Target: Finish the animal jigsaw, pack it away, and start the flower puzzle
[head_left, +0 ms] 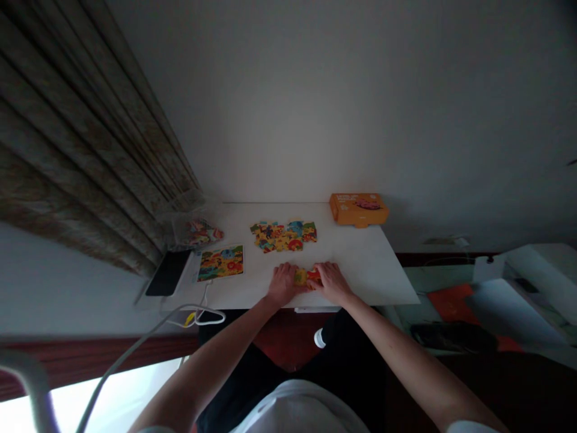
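sits at the bottom of the frame in a white top (297, 409) and dark trousers (365, 349), close up against a white table (369, 264). has a white cable (155, 325) looping at the lower left, with a yellow tag (190, 319) beside the loop. reaches both bare forearms up from the lower corners to the near part of the tabletop, just below the middle of the frame. holds a small yellow puzzle piece (300, 277) in the left hand (283, 284), with fingers close together and clamped on it, thumb brought in from below. grips a red puzzle piece (312, 278) in the right hand (332, 282), with fingers bent and closed over part of it. cannot tell whether interlocked or only side by side.

has a dark flat device (168, 273) lying left of center, near a printed picture card (220, 263). faces, beyond the hands at mid-frame, a flat cluster of puzzle pieces (283, 236) with an uneven outline. has a clear plastic bag (193, 231) with colourful contents farther left. looks on to an orange box (358, 208) right of center, near a pale wall (315, 120), with a patterned curtain (90, 120) at the upper left.
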Tool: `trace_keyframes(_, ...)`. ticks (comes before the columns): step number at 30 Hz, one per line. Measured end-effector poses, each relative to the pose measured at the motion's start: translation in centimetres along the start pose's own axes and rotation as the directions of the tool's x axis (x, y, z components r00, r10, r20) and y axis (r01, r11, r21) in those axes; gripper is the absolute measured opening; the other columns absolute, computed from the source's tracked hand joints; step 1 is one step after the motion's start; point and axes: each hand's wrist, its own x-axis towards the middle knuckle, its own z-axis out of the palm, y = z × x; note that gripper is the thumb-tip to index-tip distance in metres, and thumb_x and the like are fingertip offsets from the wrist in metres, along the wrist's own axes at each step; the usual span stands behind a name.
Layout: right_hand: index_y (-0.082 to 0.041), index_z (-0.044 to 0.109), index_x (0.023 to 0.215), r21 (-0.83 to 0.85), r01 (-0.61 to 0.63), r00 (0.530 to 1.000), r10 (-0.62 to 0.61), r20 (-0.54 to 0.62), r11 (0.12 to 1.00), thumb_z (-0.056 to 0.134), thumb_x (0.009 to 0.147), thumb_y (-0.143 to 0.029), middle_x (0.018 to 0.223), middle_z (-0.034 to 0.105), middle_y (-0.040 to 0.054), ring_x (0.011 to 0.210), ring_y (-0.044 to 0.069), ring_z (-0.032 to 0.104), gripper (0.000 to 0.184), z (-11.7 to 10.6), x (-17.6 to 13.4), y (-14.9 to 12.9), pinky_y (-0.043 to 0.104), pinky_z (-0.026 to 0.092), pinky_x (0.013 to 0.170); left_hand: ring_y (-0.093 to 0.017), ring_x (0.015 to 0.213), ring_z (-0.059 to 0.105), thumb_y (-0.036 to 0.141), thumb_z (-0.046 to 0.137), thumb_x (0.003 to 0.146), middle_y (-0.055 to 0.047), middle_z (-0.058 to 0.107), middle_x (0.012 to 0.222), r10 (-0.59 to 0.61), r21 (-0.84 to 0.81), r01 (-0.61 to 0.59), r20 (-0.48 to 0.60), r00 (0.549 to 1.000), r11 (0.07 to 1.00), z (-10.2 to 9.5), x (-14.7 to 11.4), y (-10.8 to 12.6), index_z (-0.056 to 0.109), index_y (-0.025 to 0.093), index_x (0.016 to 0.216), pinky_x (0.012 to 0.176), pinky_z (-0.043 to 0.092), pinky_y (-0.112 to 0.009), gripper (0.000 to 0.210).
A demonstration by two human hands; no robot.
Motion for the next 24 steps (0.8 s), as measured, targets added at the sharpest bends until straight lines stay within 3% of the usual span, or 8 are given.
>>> trace_keyframes(7, -0.018, 0.061, 0.106, 0.03, -0.029, 0.998, 0.031, -0.05, 0.999, 0.062, 0.1, -0.038, 0.101, 0.069, 0.0136, 0.098, 0.03, 0.063, 0.021, 0.5, 0.8, 0.3, 0.042, 0.046, 0.089, -0.029, 0.107, 0.066, 0.047, 0.062, 0.099, -0.014, 0.071, 0.108, 0.015, 0.025, -0.014, -0.014, 1.0, 1.0, -0.3, 0.0, -0.1, 0.061, 0.018, 0.115, 0.095, 0.045, -0.039, 0.034)
trace_keyframes(11, -0.02, 0.062, 0.101, 0.157, -0.129, 0.989, 0.138, -0.047, 0.979, 0.06, 0.101, -0.035, 0.094, 0.072, 0.0102, 0.092, 0.027, 0.067, 0.015, 1.2, 2.3, 0.6, 0.039, 0.047, 0.089, -0.027, 0.102, 0.069, 0.035, 0.057, 0.101, -0.011, 0.074, 0.1, -0.059, -0.072, 0.056, -0.032, 0.998, 0.996, -1.0, 1.2, -1.5, 0.062, 0.018, 0.115, 0.101, 0.044, -0.04, 0.021)
trace_keyframes(16, -0.022, 0.065, 0.093, 0.51, -0.275, 0.949, 0.317, 0.006, 0.815, 0.059, 0.099, -0.039, 0.083, 0.073, 0.0037, 0.072, 0.02, 0.067, 0.019, 1.7, 6.5, 0.5, 0.03, 0.049, 0.072, -0.024, 0.1, 0.07, 0.032, 0.054, 0.1, -0.007, 0.075, 0.103, -0.224, -0.403, 0.188, -0.043, 0.974, 0.896, -2.9, 4.0, -4.1, 0.065, 0.022, 0.12, 0.093, 0.051, -0.035, 0.025)
trace_keyframes(18, -0.022, 0.066, 0.097, 0.599, -0.293, 0.93, 0.367, -0.001, 0.745, 0.056, 0.099, -0.042, 0.086, 0.074, 0.0041, 0.074, 0.02, 0.068, 0.023, 1.5, 8.6, 0.2, 0.029, 0.049, 0.07, -0.024, 0.099, 0.07, 0.033, 0.053, 0.1, -0.009, 0.075, 0.105, -0.261, -0.447, 0.212, -0.049, 0.964, 0.869, -4.0, 5.4, -5.0, 0.066, 0.021, 0.122, 0.091, 0.052, -0.034, 0.028)
trace_keyframes(21, -0.02, 0.067, 0.109, 0.545, -0.35, 0.884, 0.461, -0.078, 0.762, 0.054, 0.1, -0.04, 0.102, 0.075, 0.0088, 0.091, 0.023, 0.07, 0.026, 0.6, 10.8, -0.2, 0.033, 0.051, 0.082, -0.028, 0.115, 0.065, 0.034, 0.055, 0.1, -0.013, 0.072, 0.121, -0.318, -0.314, 0.267, -0.124, 0.94, 0.911, -5.5, 7.0, -5.6, 0.062, 0.02, 0.132, 0.099, 0.049, -0.04, 0.036)
trace_keyframes(24, -0.02, 0.065, 0.124, 0.335, -0.472, 0.842, 0.529, -0.102, 0.816, 0.057, 0.099, -0.039, 0.124, 0.07, 0.014, 0.112, 0.029, 0.065, 0.033, -0.5, 10.8, 0.0, 0.04, 0.049, 0.092, -0.032, 0.134, 0.053, 0.035, 0.057, 0.099, -0.017, 0.059, 0.144, -0.31, -0.099, 0.295, -0.224, 0.924, 0.951, -6.3, 6.8, -5.5, 0.054, 0.02, 0.142, 0.109, 0.042, -0.046, 0.046)
